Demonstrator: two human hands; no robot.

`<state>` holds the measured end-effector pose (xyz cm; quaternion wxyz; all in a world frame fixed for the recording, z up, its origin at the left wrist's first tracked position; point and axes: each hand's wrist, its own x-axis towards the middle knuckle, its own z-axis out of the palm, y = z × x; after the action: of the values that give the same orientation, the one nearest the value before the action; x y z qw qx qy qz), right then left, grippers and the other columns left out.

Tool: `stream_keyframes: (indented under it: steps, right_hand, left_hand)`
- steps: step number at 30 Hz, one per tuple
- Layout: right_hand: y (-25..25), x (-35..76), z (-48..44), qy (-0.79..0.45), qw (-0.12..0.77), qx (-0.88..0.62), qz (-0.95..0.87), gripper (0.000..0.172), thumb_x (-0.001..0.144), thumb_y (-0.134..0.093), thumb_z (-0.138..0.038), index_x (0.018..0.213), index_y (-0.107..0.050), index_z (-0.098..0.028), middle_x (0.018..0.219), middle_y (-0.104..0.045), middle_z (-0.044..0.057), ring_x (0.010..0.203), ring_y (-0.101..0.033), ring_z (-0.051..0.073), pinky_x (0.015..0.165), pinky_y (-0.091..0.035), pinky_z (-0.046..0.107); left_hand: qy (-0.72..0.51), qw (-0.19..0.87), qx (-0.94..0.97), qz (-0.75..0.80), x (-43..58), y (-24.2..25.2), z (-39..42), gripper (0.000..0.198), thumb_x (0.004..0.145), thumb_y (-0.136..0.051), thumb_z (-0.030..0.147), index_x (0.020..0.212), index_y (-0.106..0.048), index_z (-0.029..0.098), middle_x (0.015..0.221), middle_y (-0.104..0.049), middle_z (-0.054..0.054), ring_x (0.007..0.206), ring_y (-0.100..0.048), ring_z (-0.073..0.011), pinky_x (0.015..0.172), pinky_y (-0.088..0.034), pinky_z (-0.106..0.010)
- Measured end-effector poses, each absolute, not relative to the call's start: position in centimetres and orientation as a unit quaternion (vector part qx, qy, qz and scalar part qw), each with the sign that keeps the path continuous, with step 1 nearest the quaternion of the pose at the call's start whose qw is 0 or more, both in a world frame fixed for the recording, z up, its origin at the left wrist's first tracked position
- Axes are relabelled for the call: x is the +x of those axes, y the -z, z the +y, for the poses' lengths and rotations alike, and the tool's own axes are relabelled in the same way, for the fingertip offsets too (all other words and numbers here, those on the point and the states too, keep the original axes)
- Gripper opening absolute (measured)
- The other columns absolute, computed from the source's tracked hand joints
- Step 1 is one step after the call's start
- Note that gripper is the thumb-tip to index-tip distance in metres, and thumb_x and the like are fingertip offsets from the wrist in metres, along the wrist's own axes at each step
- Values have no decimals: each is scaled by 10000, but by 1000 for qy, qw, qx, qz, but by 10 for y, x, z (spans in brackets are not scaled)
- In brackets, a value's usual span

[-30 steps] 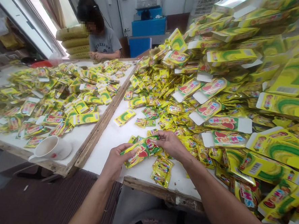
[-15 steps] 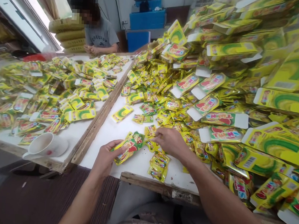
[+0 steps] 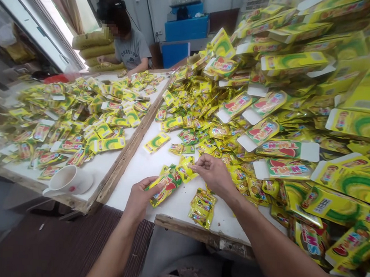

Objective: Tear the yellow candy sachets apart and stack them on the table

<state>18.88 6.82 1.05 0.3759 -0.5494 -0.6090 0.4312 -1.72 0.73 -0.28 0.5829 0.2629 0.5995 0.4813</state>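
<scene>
My left hand (image 3: 142, 195) is closed on a small yellow and green candy box (image 3: 165, 187), held tilted above the white table. At the box's right end, my right hand (image 3: 210, 169) pinches a yellow candy packet (image 3: 187, 167) by its outer edge. The packet's near side meets the box end; whether part of it is inside I cannot tell. Just below my right hand, a small stack of yellow packets (image 3: 202, 207) lies on the table. Beyond my hands lie a green packet pair (image 3: 182, 148) and a closed-looking yellow box (image 3: 156, 142).
Flat yellow boxes (image 3: 287, 149) and loose packets are heaped high on the right. Past a wooden divider (image 3: 131, 143), more boxes (image 3: 111, 121) cover the left table. A white mug (image 3: 64, 179) stands near its front edge. Across the table sits a person in a grey shirt (image 3: 132, 51).
My right hand has brought the yellow packet up against the box end. The box stays in my left hand. The view has shifted slightly, and the person opposite has spread their hands apart.
</scene>
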Motion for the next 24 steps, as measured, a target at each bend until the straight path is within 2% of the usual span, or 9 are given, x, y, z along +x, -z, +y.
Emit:
stream_keyframes:
  steps: [2,5,8,12,17,21,24]
  right_hand:
    - [-7,183,66,-440,426,-512,-602,304,718,-630,-428,605,-466,-198,541,-472,-45,504,-428,99,483,-339,220]
    - [-3,179,64,-399,448,-501,-624,284,737,-614,-405,608,-470,-198,538,-446,-47,512,-409,97,496,-337,221]
    - [-5,182,63,-376,447,-490,-648,261,749,-610,-373,613,-478,-194,561,-469,-40,526,-416,96,516,-341,223]
    - [-6,182,63,-404,421,-459,-670,280,744,-617,-391,604,-479,-192,555,-464,-44,520,-411,93,510,-338,221]
    - [0,177,62,-407,439,-475,-645,276,736,-623,-405,618,-488,-196,541,-476,-46,508,-434,98,504,-356,223]
    - [-4,172,55,-338,472,-494,-647,227,761,-605,-353,628,-507,-198,562,-523,-33,518,-469,104,528,-377,228]
    - [-8,170,49,-293,462,-485,-682,190,771,-598,-295,623,-525,-200,606,-561,-20,561,-499,110,578,-393,233]
  left_hand:
    - [-491,593,248,588,-14,0,7,478,494,-833,281,909,-671,107,756,-730,-60,616,-660,-157,598,-515,-233]
    - [-503,600,234,577,-12,-4,6,506,481,-839,266,929,-663,107,754,-730,-62,616,-663,-163,599,-520,-241]
    - [-498,604,239,574,-13,-6,7,494,473,-843,255,909,-666,104,741,-728,-60,592,-660,-158,590,-520,-238]
    - [-497,607,235,573,-14,-6,8,453,476,-843,255,869,-669,111,721,-728,-52,579,-658,-147,592,-522,-229]
    - [-467,640,238,562,-14,-9,9,449,495,-838,246,891,-672,114,711,-729,-67,581,-661,-155,576,-525,-234]
    - [-484,646,197,556,-11,-12,11,439,480,-845,224,870,-677,111,728,-730,-73,586,-658,-147,562,-516,-213]
    - [-493,641,194,555,-7,-13,12,406,493,-839,226,850,-683,111,719,-727,-66,574,-653,-140,551,-512,-207]
